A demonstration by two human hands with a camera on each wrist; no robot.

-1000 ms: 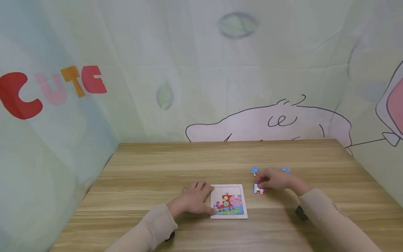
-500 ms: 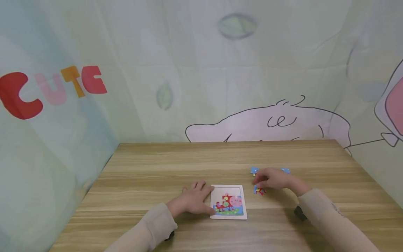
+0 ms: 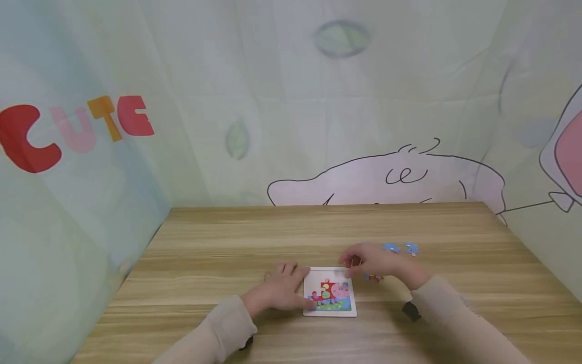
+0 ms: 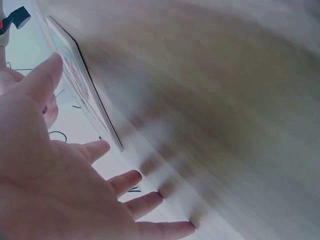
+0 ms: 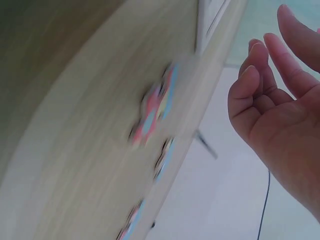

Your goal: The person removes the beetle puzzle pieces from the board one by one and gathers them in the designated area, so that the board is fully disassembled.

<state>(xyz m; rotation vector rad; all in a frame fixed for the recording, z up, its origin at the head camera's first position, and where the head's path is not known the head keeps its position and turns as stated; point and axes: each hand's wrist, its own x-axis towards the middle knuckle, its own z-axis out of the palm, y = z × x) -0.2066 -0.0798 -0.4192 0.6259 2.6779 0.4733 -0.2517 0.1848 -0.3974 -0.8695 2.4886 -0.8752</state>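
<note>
A puzzle tray with a white border lies on the wooden table. Its lower part holds joined pieces showing a pink pig's head, a red body and flowery grass; the upper part is bare. My left hand rests at the tray's left edge, fingers spread and thumb over the lower left corner. Over the tray's upper right corner is my right hand, fingers loosely bent. In the right wrist view its thumb and index finger stand apart with nothing between them. A red puzzle piece lies just below that hand.
Loose blue puzzle pieces lie behind the right hand, one farther right. The right wrist view shows several loose pieces, blurred. A printed curtain hangs along the table's back and sides.
My right hand has moved left from the loose pieces to the tray's upper right corner, uncovering blue pieces behind it. The left hand has stayed at the tray.
</note>
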